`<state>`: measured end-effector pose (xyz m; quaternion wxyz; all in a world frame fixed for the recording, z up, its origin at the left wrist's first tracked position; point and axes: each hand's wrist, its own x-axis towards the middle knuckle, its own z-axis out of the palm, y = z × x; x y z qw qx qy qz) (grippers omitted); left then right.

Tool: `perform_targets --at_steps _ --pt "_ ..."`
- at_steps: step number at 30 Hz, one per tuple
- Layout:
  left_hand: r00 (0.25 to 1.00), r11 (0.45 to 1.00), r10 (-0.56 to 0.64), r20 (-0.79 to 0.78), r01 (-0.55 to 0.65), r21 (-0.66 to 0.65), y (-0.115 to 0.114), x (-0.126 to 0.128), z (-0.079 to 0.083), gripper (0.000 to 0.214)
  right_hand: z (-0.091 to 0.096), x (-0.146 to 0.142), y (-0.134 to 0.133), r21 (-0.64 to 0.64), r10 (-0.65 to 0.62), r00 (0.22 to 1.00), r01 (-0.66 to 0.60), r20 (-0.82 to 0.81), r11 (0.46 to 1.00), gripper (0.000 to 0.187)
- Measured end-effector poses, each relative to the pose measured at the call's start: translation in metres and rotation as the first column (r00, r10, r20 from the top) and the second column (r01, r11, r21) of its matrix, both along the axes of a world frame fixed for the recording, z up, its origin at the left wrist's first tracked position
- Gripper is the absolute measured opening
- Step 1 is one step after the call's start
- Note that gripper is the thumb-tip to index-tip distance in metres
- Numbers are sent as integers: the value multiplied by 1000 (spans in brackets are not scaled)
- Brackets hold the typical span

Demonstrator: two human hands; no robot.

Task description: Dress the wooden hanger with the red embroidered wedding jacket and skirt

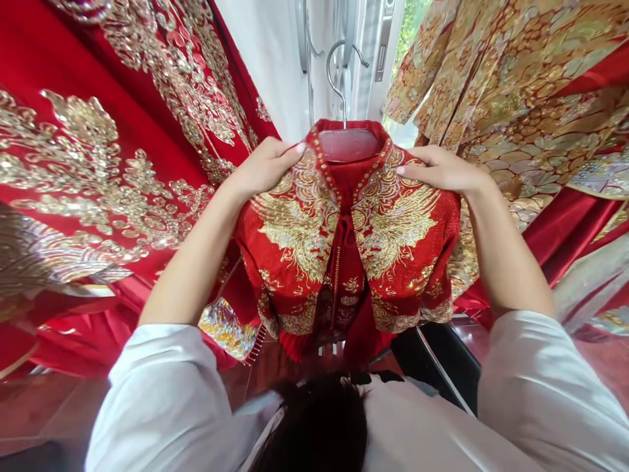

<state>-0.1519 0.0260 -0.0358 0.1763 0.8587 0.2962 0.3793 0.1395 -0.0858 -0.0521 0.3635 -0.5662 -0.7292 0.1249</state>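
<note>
Dark hair (319,419) and white sleeves (162,393) fill the bottom of the view, closest of all, with both bare forearms reaching up and forward from them.

Biggest beyond that is a red cloth (83,183) hanging on the left, heavy with gold and silver embroidery. A gold-patterned cloth (531,85) with red edging hangs opposite on the right. Between the two, in the middle of the view and straight ahead of the person, hangs a red jacket (393,236). It has a gold bird-like design on each front panel and is open down the middle (the lining inside is red too).

Each hand takes one shoulder of the jacket. The left hand (265,167) has its fingers pressed together and curled over the collar edge, gripping the cloth. The right hand (442,169) clasps the other shoulder the same way, fingers close together and bent down over the embroidery.

A pink hanger (346,144) shows inside the collar, and its metal hook (339,72) rises toward a white window frame (378,46).
</note>
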Motion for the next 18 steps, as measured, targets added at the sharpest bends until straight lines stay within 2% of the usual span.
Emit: perform_targets --at_steps 3,5,6,9,11,12,13,14,15,16,18 --pt "998 999 -1 -63 4 49 -5 11 3 50 6 -12 -6 129 -97 989 82 113 988 30" --pt "999 999 23 -36 -22 26 -2 5 0 45 9 -5 -14 135 -64 986 44 151 990 33" --pt "999 1000 20 -35 -20 -3 2 -3 -4 42 8 3 -19 94 -20 989 6 149 996 37" --pt "995 985 -58 -82 44 -168 15 -36 -21 38 -8 34 -33 -71 45 999 -44 11 996 47" --pt "993 967 -68 -96 42 -251 19 -54 -35 41 -28 44 -37 -50 -45 988 38 -148 998 52" --pt "995 972 -24 -95 1 -237 18 -58 -42 42 -39 43 -36 12 -118 972 123 -203 992 53" --pt "994 982 74 -80 -87 -169 15 -59 -48 43 -50 39 -35 99 -208 950 236 -232 967 54" --pt "976 975 212 -42 -215 -64 10 -57 -53 43 -59 32 -33 195 -311 921 358 -236 913 54" --pt "936 935 352 15 -352 50 4 -53 -58 42 -66 23 -32 286 -419 882 468 -218 836 54" --pt "883 871 462 79 -469 147 -3 -47 -63 42 -72 12 -31 364 -520 832 553 -193 750 54" --pt "796 752 559 233 -605 263 -19 -33 -76 43 -81 -14 -34 451 -675 717 668 -176 592 56"
